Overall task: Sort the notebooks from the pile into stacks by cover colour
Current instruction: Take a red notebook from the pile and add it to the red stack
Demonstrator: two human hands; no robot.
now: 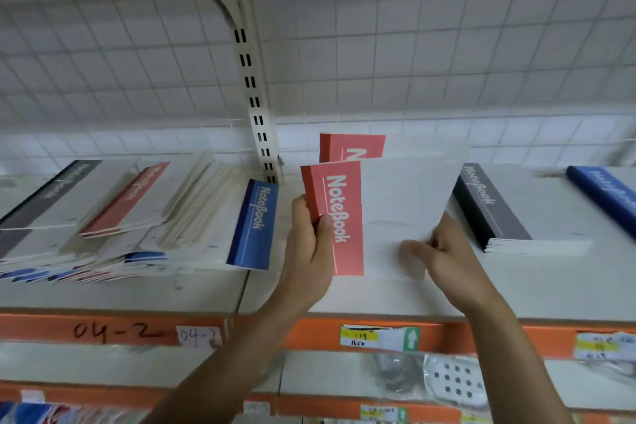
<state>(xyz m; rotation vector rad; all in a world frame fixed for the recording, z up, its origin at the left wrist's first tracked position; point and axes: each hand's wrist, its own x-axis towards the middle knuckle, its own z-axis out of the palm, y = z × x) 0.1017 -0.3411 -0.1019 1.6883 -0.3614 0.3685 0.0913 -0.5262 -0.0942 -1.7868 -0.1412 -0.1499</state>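
Shelf (378,299) carries mixed pile (113,217) far left, black stack (495,213) right, blue stack (605,196) beyond. Two red notebooks (339,217) upright mid-shelf, long axis vertical. Left hand (309,244) pinches spine edge; right hand (444,251) grips white cover's corner. Bare shelf directly below them.

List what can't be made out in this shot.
- Second red-spined notebook, head view: lower part hidden behind the front red-spined notebook held by both the left hand and right hand.
- Yellow price label: print too small.
- Blue-spined notebook stack: cut off by the right edge.
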